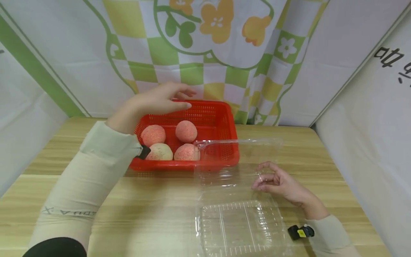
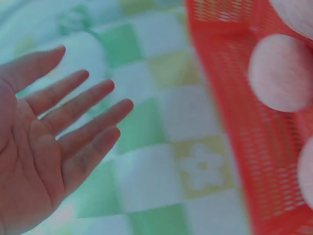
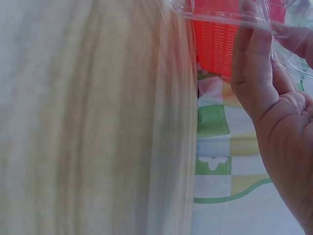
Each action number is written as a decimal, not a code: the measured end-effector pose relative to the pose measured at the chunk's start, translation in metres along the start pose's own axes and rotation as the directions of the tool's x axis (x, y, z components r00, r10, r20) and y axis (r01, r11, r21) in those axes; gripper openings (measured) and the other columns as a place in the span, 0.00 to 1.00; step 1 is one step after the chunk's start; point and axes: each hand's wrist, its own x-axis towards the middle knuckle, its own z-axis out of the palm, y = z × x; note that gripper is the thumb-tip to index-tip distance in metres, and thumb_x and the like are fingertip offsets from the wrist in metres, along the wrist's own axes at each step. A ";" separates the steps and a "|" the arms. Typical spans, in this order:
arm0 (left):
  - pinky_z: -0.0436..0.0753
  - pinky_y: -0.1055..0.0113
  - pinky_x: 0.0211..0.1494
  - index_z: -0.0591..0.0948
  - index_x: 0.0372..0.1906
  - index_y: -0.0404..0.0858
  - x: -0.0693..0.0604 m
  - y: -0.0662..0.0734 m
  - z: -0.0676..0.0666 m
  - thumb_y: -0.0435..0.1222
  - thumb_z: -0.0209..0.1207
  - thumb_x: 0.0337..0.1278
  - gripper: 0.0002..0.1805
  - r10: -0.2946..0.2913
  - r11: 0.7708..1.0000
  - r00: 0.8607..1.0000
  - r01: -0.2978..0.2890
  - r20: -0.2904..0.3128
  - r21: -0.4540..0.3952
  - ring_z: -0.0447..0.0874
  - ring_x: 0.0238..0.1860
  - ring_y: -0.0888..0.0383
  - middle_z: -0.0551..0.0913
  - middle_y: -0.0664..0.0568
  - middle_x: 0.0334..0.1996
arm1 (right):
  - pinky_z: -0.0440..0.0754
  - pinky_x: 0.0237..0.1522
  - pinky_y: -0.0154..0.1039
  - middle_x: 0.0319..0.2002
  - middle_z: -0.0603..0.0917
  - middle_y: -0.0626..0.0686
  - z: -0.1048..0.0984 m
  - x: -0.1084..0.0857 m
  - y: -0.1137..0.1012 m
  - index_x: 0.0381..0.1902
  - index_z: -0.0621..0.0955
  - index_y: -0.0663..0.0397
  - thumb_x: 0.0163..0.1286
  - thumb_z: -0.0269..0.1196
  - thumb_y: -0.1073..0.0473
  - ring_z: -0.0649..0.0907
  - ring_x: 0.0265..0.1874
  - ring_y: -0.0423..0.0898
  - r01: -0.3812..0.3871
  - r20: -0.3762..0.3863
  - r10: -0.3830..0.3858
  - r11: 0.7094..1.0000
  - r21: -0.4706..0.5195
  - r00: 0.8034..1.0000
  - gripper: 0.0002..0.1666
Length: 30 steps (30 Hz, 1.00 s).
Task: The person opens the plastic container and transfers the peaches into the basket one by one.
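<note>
A red plastic basket (image 1: 227, 135) holds several round, peach-like fruits, most of them speckled pink (image 1: 186, 131), one pale yellowish with pink (image 1: 160, 152). Above its back left part is my left hand (image 1: 167, 98), holding nothing, its fingers extended; the left wrist view shows the palm (image 2: 29, 161) and spread fingers. In front of the basket lies a clear plastic clamshell box (image 1: 236, 228), its lid raised and overlapping the basket's front right corner. At the box's right side, my right hand (image 1: 282, 185) pinches the clear plastic between curled fingers and thumb, also visible in the right wrist view.
A wooden table (image 1: 141, 210) carries everything. Behind the basket hangs a green, yellow and white checked curtain (image 1: 192, 73). White fabric walls (image 1: 369, 142) stand on both sides.
</note>
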 end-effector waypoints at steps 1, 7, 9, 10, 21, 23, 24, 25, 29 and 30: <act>0.70 0.46 0.72 0.70 0.68 0.34 -0.007 0.007 -0.001 0.34 0.54 0.70 0.24 0.019 1.000 0.999 -0.018 -0.026 0.012 0.73 0.67 0.43 0.75 0.42 0.67 | 0.85 0.54 0.41 0.47 0.87 0.56 0.000 0.000 0.000 0.64 0.53 0.77 0.67 0.56 0.77 0.87 0.48 0.51 0.002 0.001 -0.002 1.000 -0.003 1.000 0.33; 0.79 0.50 0.61 0.79 0.59 0.40 -0.057 0.034 0.005 0.35 0.56 0.69 0.16 0.050 0.998 0.995 -0.047 -0.088 0.036 0.82 0.55 0.53 0.84 0.50 0.54 | 0.84 0.55 0.40 0.47 0.87 0.56 -0.002 -0.001 0.001 0.65 0.55 0.73 0.67 0.55 0.78 0.87 0.48 0.51 0.009 0.000 -0.009 1.000 -0.003 1.000 0.32; 0.81 0.52 0.58 0.81 0.57 0.42 -0.072 0.034 0.011 0.37 0.57 0.69 0.14 0.042 0.999 0.996 -0.042 -0.075 0.009 0.83 0.51 0.56 0.85 0.54 0.51 | 0.84 0.55 0.40 0.47 0.87 0.56 -0.002 -0.001 0.001 0.65 0.56 0.72 0.67 0.56 0.78 0.87 0.48 0.51 0.002 -0.007 -0.002 1.000 0.000 1.000 0.32; 0.82 0.53 0.57 0.82 0.55 0.43 -0.079 0.032 0.014 0.38 0.57 0.69 0.13 0.040 0.999 0.997 -0.040 -0.069 -0.004 0.84 0.50 0.58 0.86 0.56 0.50 | 0.84 0.55 0.40 0.47 0.87 0.56 -0.002 -0.001 0.001 0.65 0.56 0.72 0.67 0.56 0.78 0.87 0.48 0.51 -0.001 -0.009 0.001 1.000 0.001 1.000 0.32; 0.83 0.68 0.51 0.81 0.54 0.39 -0.116 -0.001 0.101 0.45 0.61 0.66 0.18 0.010 0.964 0.985 0.038 0.175 -0.265 0.83 0.44 0.63 0.86 0.55 0.42 | 0.84 0.55 0.39 0.47 0.87 0.56 0.000 -0.001 0.000 0.64 0.54 0.75 0.67 0.56 0.77 0.87 0.48 0.50 0.009 -0.014 -0.009 1.000 0.001 1.000 0.32; 0.83 0.67 0.51 0.78 0.58 0.34 -0.113 -0.003 0.120 0.45 0.62 0.65 0.24 -0.018 0.938 0.978 0.089 0.209 -0.335 0.85 0.44 0.61 0.87 0.52 0.42 | 0.84 0.54 0.39 0.47 0.87 0.56 0.000 -0.001 0.000 0.64 0.54 0.75 0.68 0.56 0.77 0.87 0.48 0.49 0.013 -0.014 -0.012 1.000 0.004 1.000 0.32; 0.83 0.67 0.51 0.76 0.60 0.32 -0.111 -0.005 0.129 0.44 0.62 0.65 0.25 -0.039 0.924 0.976 0.117 0.215 -0.364 0.85 0.43 0.60 0.87 0.51 0.41 | 0.84 0.54 0.39 0.47 0.87 0.56 0.000 -0.001 0.000 0.64 0.54 0.75 0.68 0.56 0.77 0.87 0.48 0.49 0.014 -0.012 -0.014 1.000 0.005 1.000 0.32; 0.84 0.67 0.50 0.75 0.61 0.30 -0.109 -0.007 0.138 0.43 0.62 0.64 0.27 -0.059 0.902 0.974 0.146 0.219 -0.406 0.86 0.42 0.58 0.87 0.49 0.41 | 0.84 0.54 0.39 0.47 0.87 0.56 0.001 -0.001 0.000 0.64 0.54 0.75 0.68 0.56 0.77 0.87 0.48 0.49 0.013 -0.012 -0.013 1.000 0.003 1.000 0.32; 0.87 0.58 0.48 0.67 0.67 0.27 -0.101 -0.014 0.167 0.38 0.63 0.64 0.32 -0.106 0.778 0.965 0.230 0.238 -0.584 0.89 0.40 0.48 0.87 0.40 0.40 | 0.84 0.55 0.39 0.48 0.87 0.55 0.002 -0.003 0.000 0.65 0.55 0.74 0.68 0.56 0.77 0.87 0.49 0.48 0.011 -0.019 -0.011 1.000 -0.002 1.000 0.32; 0.87 0.57 0.47 0.66 0.68 0.27 -0.100 -0.015 0.173 0.36 0.62 0.65 0.32 -0.106 0.740 0.963 0.242 0.247 -0.627 0.89 0.40 0.45 0.87 0.38 0.40 | 0.84 0.55 0.39 0.48 0.87 0.55 0.002 -0.003 0.000 0.65 0.55 0.74 0.67 0.56 0.77 0.87 0.49 0.48 0.010 -0.023 -0.010 1.000 -0.005 1.000 0.32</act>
